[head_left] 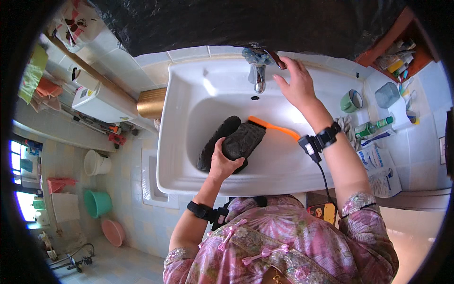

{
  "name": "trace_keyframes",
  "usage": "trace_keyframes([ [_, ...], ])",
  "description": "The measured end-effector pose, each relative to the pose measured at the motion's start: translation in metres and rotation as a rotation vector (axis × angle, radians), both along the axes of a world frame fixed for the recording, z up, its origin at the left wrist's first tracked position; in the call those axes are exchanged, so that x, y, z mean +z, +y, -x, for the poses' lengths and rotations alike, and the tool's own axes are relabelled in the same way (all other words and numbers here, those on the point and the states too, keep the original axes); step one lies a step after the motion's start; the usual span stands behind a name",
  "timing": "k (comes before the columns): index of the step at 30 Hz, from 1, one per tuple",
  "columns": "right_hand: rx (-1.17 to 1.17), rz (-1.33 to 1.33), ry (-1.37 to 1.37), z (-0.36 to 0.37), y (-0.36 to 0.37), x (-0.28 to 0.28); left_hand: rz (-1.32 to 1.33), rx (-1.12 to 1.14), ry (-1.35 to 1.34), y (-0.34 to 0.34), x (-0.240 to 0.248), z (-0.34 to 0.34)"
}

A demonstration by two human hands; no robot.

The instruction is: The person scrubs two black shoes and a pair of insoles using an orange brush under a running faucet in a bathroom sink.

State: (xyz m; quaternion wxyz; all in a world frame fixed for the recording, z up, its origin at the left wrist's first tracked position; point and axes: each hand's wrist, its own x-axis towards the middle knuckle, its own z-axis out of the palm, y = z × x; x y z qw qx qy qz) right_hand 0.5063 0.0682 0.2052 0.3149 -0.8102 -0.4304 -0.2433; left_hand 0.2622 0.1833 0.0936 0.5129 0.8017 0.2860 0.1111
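Note:
In the white sink (177, 182), my left hand (223, 163) grips a black shoe (246, 139), its thumb and fingers spread around the near end. A second long black piece (218, 144), perhaps the other shoe, lies close against it on the left. An orange-handled brush (279, 128) rests with its dark bristle end at the shoe's far end. My right hand (300, 85) is raised beside the chrome faucet (257, 78), fingers apart at the tip of its handle. Whether they touch the handle is hard to make out. No running water is visible below the spout.
On the right ledge stand a green mug (351, 101), a green bottle (366, 129) and a clear cup (387, 95). Black sheeting (246, 23) hangs beyond the faucet. Left on the floor are a white bucket (97, 163), a green bucket (97, 203) and a pink basin (113, 232).

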Motion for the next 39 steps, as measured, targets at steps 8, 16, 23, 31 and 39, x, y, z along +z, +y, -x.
trace_keyframes([
  [8,-0.071,0.35,0.485,-0.009,0.02,0.03,0.045,0.092,-0.123,-0.004,-0.032,-0.024],
  [16,-0.176,0.259,0.232,-0.013,-0.099,0.072,-0.033,0.105,-0.085,0.002,-0.015,-0.018],
  [23,-1.021,0.26,-0.116,-0.022,-0.317,0.157,0.12,0.149,-0.075,-0.006,-0.031,-0.02],
  [31,-1.255,0.532,0.155,-0.023,-0.371,0.197,0.149,0.184,-0.127,0.008,-0.044,-0.018],
  [39,-1.333,0.513,0.33,-0.056,-0.384,0.188,0.143,0.214,-0.098,0.008,-0.061,-0.019],
])
